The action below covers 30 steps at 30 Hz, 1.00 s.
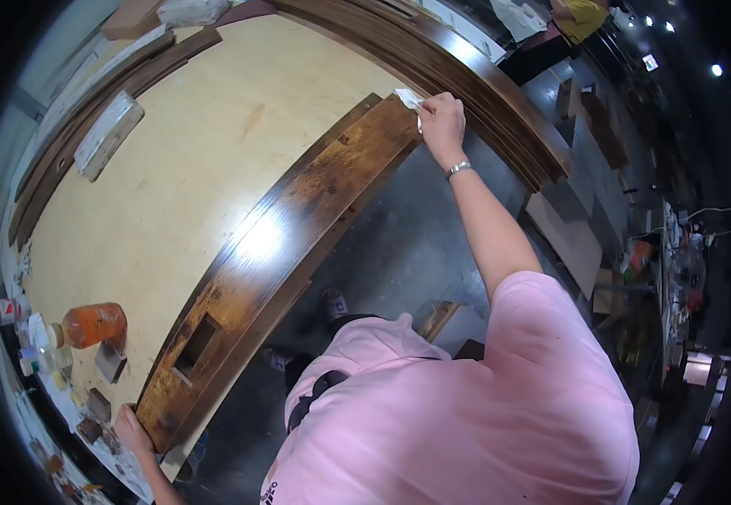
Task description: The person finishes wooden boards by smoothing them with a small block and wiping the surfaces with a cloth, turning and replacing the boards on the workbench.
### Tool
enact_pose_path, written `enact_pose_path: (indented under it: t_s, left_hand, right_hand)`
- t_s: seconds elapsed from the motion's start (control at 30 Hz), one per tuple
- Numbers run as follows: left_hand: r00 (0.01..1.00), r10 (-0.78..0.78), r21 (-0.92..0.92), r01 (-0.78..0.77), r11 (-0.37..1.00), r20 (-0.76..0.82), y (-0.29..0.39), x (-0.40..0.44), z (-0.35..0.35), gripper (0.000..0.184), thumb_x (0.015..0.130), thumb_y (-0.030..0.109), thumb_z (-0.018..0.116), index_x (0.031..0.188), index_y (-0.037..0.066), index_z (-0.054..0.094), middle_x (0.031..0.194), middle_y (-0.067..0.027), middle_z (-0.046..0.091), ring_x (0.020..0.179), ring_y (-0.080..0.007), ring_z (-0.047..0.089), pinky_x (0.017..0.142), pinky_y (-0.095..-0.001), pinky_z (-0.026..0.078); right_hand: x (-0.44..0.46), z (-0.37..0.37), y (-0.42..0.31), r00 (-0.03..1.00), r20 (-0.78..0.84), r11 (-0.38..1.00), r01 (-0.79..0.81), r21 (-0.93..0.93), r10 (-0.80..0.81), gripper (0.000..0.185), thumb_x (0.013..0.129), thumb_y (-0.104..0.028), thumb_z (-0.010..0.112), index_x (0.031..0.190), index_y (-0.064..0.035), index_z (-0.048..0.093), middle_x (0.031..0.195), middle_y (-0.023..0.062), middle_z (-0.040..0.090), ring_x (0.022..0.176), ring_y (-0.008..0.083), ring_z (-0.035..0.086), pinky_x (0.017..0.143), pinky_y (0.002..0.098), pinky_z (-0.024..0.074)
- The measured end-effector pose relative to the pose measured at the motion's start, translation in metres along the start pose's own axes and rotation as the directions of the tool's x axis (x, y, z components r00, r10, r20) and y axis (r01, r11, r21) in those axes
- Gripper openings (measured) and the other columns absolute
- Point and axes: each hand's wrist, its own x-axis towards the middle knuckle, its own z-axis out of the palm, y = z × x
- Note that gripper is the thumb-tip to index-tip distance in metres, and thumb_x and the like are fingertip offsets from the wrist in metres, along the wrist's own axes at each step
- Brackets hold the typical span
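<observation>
A long brown wooden board point(294, 198) lies along the near edge of the table, its stain dark and patchy, with a rectangular slot point(197, 347) cut near its lower left end. At the board's far upper end, my right hand point(443, 126) pinches a crumpled white cloth point(408, 98) against the corner. My left hand point(132, 433) is closed at the opposite end and grips the board's edge there; its fingertips are partly hidden.
On the pale tabletop point(172, 151) are an orange-filled jar point(94, 325), a white-smeared block point(109, 135) and small bottles point(56, 358). Long dark mouldings point(483, 101) lie beyond the right hand. Another person in a yellow top point(582, 18) is in the background.
</observation>
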Motion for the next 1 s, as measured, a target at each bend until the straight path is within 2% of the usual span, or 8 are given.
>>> enact_pose_path:
  t_s: [0.3,0.47,0.6,0.7,0.77,0.9,0.93,1.0]
  left_hand:
    - [1.000,-0.025,-0.044,0.025,0.999,-0.006,0.002,0.002,0.004,0.040,0.100,0.027,0.041,0.087,-0.002,0.065,0.082,-0.0231,0.065,0.077,-0.0409,0.062,0.071,-0.0464,0.045]
    - [1.000,-0.015,0.007,0.015,1.000,0.002,0.017,0.000,-0.008,0.039,0.097,0.030,0.042,0.085,-0.001,0.063,0.085,-0.0277,0.062,0.080,-0.0456,0.060,0.071,-0.0516,0.044]
    - [0.994,-0.059,-0.057,0.054,0.997,-0.094,0.034,-0.001,-0.012,0.032,0.098,0.026,0.047,0.105,0.004,0.070,0.101,-0.0238,0.068,0.095,-0.0408,0.065,0.084,-0.0453,0.050]
    - [0.979,-0.065,-0.605,-0.065,0.794,-0.191,0.108,-0.011,-0.023,0.054,0.094,0.018,0.054,0.145,0.002,0.045,0.137,-0.0165,0.058,0.120,-0.0285,0.059,0.104,-0.0372,0.043]
    - [0.997,0.056,-0.749,-0.069,0.659,-0.043,0.197,-0.038,-0.055,0.075,0.079,0.002,0.060,0.150,0.005,0.037,0.137,-0.0180,0.055,0.126,-0.0285,0.055,0.101,-0.0364,0.045]
    - [0.934,0.215,-0.676,-0.355,0.646,-0.286,0.203,-0.056,-0.016,0.056,0.077,-0.009,0.059,0.133,0.002,0.056,0.132,-0.0166,0.057,0.122,-0.0245,0.057,0.101,-0.0350,0.046]
    - [0.964,0.024,-0.804,-0.233,0.548,-0.263,0.185,-0.061,-0.012,0.054,0.078,-0.012,0.056,0.131,0.001,0.057,0.130,-0.0153,0.058,0.119,-0.0234,0.058,0.100,-0.0341,0.047]
    - [0.923,-0.348,-0.972,-0.091,0.218,-0.164,0.149,-0.066,-0.017,0.053,0.079,-0.020,0.049,0.127,0.001,0.059,0.123,-0.0121,0.060,0.108,-0.0202,0.061,0.093,-0.0315,0.050]
  right_hand:
    - [-0.179,-0.049,-0.241,0.946,0.135,0.844,0.192,0.500,-0.296,0.010,0.071,-0.001,0.065,0.079,-0.0067,0.063,0.089,0.0090,0.059,0.084,0.0322,0.053,0.077,0.0443,0.0416]
    - [-0.228,-0.077,-0.315,0.638,0.321,0.412,-0.006,0.911,-0.700,0.017,0.074,-0.005,0.072,0.091,-0.0064,0.069,0.093,0.0079,0.059,0.087,0.0265,0.055,0.076,0.0360,0.0465]
    - [-0.220,-0.089,-0.348,0.736,0.535,0.317,-0.434,0.843,-0.414,0.013,0.080,-0.005,0.066,0.092,-0.0012,0.068,0.094,0.0098,0.058,0.092,0.0266,0.058,0.081,0.0362,0.0474]
    - [-0.209,-0.094,-0.382,0.736,0.565,0.287,-0.487,0.825,-0.375,0.032,0.086,-0.004,0.060,0.118,0.0042,0.061,0.104,0.0099,0.058,0.097,0.0208,0.059,0.090,0.0309,0.0473]
    - [-0.209,-0.104,-0.412,0.463,0.728,-0.028,-0.852,0.522,-0.505,0.048,0.086,-0.007,0.064,0.131,0.0045,0.052,0.118,0.0128,0.054,0.110,0.0184,0.056,0.094,0.0291,0.0470]
    - [-0.192,-0.125,-0.428,0.370,0.709,0.151,-0.819,0.554,-0.600,0.083,0.075,-0.015,0.080,0.145,0.0015,0.037,0.137,0.0201,0.042,0.124,0.0259,0.051,0.100,0.0344,0.0469]
    - [-0.183,-0.110,-0.414,0.466,0.472,0.465,-0.139,0.874,-0.749,0.096,0.068,-0.020,0.087,0.146,-0.0006,0.034,0.140,0.0230,0.041,0.128,0.0368,0.047,0.106,0.0417,0.0432]
    - [-0.161,-0.098,-0.397,0.424,0.416,0.577,0.390,0.718,-0.804,0.112,0.053,-0.025,0.093,0.148,-0.0060,0.038,0.149,0.0200,0.036,0.137,0.0407,0.037,0.114,0.0478,0.0333]
